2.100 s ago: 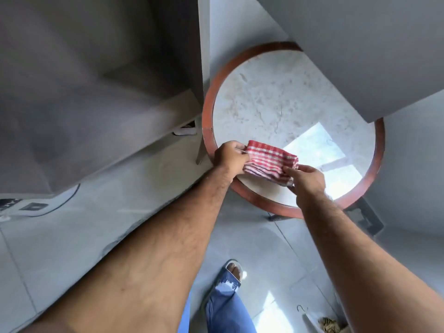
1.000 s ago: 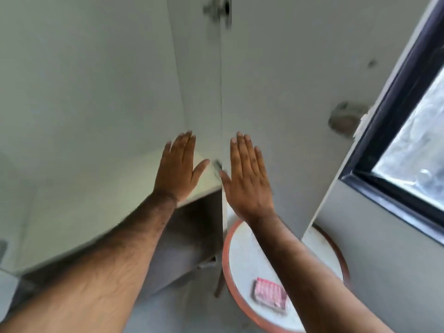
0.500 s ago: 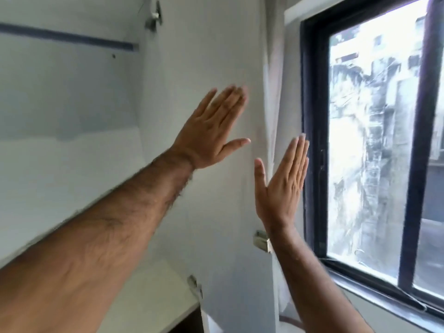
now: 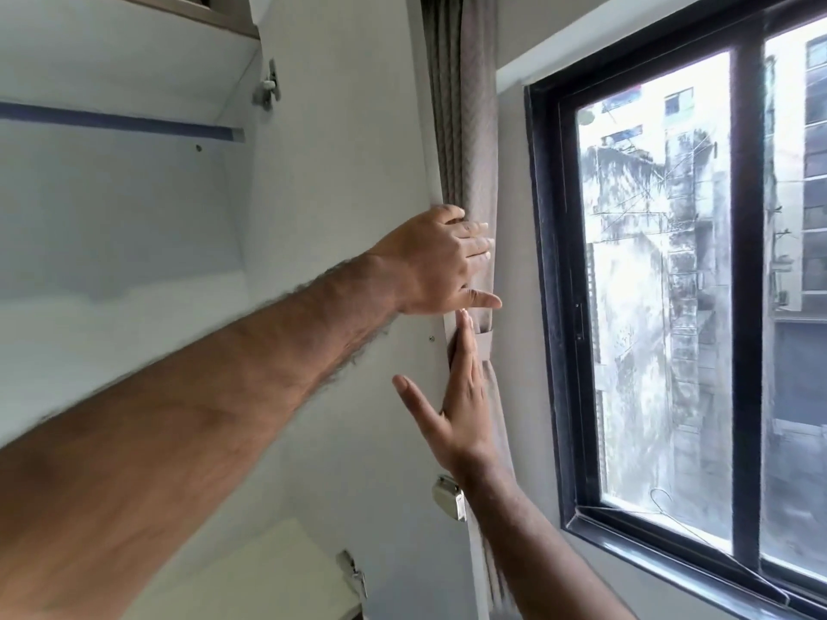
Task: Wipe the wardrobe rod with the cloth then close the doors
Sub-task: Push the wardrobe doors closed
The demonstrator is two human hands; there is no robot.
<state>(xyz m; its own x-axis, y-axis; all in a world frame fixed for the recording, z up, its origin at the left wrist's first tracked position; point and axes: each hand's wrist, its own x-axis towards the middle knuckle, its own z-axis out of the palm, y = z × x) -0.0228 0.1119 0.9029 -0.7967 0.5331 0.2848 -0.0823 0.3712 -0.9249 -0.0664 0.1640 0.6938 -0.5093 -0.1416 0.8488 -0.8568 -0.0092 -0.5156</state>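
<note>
head: left hand (image 4: 436, 261), right hand (image 4: 463, 404) now at door (image 4: 340, 208)

Wardrobe rod (image 4: 121, 122) cut off by left frame edge. Right hand (image 4: 465, 413) fingers partly behind door (image 4: 340, 172) edge. Curtain (image 4: 465, 127) part-hidden by door.

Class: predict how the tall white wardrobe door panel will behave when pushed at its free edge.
Likely stiff: the tall white wardrobe door panel looks flat and unbowed with the left hand and right hand at its edge. It should probably swing rather than slide, given the metal hinge.
</note>
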